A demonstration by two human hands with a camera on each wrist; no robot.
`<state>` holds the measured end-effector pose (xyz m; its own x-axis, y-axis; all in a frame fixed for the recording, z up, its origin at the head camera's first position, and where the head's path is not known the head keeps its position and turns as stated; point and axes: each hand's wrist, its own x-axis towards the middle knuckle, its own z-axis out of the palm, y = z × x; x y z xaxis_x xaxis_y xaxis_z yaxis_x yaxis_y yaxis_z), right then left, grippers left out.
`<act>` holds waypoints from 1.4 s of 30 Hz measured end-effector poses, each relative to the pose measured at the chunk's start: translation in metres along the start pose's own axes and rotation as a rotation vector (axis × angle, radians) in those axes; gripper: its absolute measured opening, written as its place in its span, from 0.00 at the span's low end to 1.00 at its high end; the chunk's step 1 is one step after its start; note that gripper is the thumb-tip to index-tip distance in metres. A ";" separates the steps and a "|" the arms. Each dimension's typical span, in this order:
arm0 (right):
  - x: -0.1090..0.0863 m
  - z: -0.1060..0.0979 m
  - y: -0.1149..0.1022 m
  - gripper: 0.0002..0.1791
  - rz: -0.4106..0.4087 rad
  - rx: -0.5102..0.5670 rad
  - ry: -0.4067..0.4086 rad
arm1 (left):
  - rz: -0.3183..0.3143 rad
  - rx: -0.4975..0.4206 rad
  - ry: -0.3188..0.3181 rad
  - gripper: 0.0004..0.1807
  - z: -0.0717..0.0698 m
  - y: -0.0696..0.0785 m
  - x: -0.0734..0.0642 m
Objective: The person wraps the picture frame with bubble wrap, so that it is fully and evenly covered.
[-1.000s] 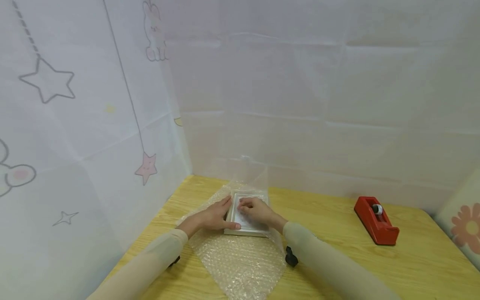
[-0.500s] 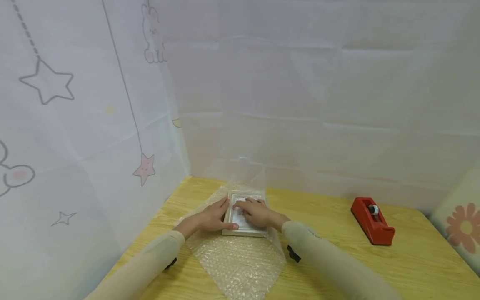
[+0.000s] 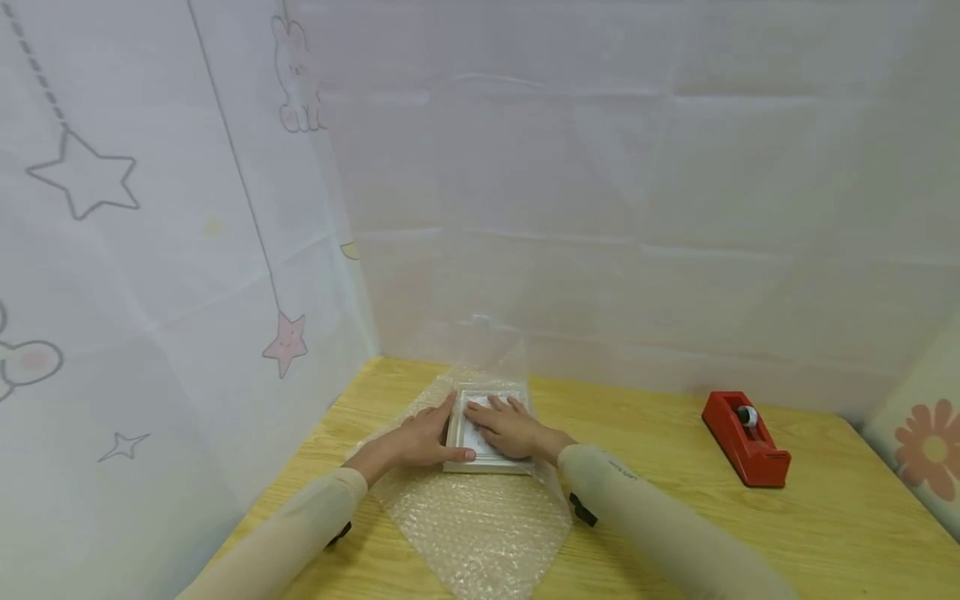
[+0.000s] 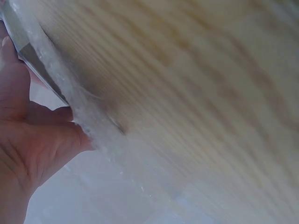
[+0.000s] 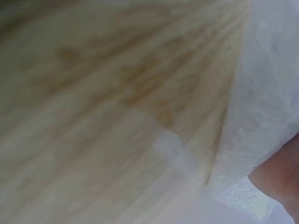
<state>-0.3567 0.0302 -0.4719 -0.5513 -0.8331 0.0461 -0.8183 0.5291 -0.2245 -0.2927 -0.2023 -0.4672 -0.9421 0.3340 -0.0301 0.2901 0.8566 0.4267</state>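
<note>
A white picture frame (image 3: 487, 467) lies on a sheet of bubble wrap (image 3: 480, 525), in the middle of the head view. My left hand (image 3: 420, 437) rests along the frame's left side, fingers pointing away and thumb stretched over the near left corner. Flat across the front of the frame lies my right hand (image 3: 513, 429), its fingers spread and covering much of the picture. Clear wrap reaches over the frame's right side, under the right hand. In the left wrist view the left hand (image 4: 42, 126) is beside the frame's edge and the wrap. Only a bit of the right hand (image 5: 282, 177) shows in the right wrist view.
On the right of the wooden table (image 3: 630, 433) stands a red tape dispenser (image 3: 746, 442) with a roll in it. A wrap corner (image 3: 487, 346) stands up behind the frame, before the pale curtain (image 3: 570, 208). Another printed curtain (image 3: 172, 275) borders the left.
My right hand has gone from bent, gathered fingers to lying flat and spread on the frame. The left hand keeps its place at the left side. The view has shifted slightly.
</note>
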 end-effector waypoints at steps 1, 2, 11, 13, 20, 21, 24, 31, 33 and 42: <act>0.001 0.000 0.000 0.28 0.003 -0.003 -0.004 | 0.004 0.004 -0.004 0.67 -0.001 -0.001 0.001; 0.002 0.000 0.000 0.28 0.004 -0.003 -0.008 | 0.010 0.001 -0.006 0.66 -0.001 -0.002 0.002; 0.002 0.001 0.003 0.28 0.011 0.038 0.007 | 0.020 0.022 -0.046 0.63 -0.006 0.002 -0.001; 0.000 0.000 0.006 0.29 0.003 0.004 0.011 | 0.023 0.029 -0.057 0.63 -0.006 0.004 -0.002; -0.008 -0.001 0.016 0.35 0.045 -0.223 -0.027 | 0.016 0.043 -0.072 0.63 -0.004 0.004 -0.002; -0.008 -0.001 0.017 0.36 0.049 -0.218 -0.041 | 0.011 0.042 -0.076 0.63 -0.003 0.004 -0.002; -0.007 -0.001 0.016 0.37 0.055 -0.204 -0.071 | -0.002 0.041 -0.092 0.64 -0.004 0.002 -0.001; 0.002 -0.002 0.012 0.36 0.079 -0.241 -0.046 | -0.054 -0.006 -0.070 0.67 -0.010 -0.002 0.004; 0.004 -0.002 0.011 0.36 0.087 -0.248 -0.050 | -0.058 -0.001 -0.066 0.67 -0.011 -0.002 0.004; 0.004 0.001 0.006 0.37 0.102 -0.259 -0.068 | -0.028 -0.018 -0.062 0.62 -0.005 -0.004 0.003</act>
<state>-0.3635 0.0303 -0.4738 -0.6281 -0.7775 -0.0311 -0.7781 0.6273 0.0324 -0.2973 -0.2068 -0.4643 -0.9376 0.3337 -0.0978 0.2597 0.8591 0.4410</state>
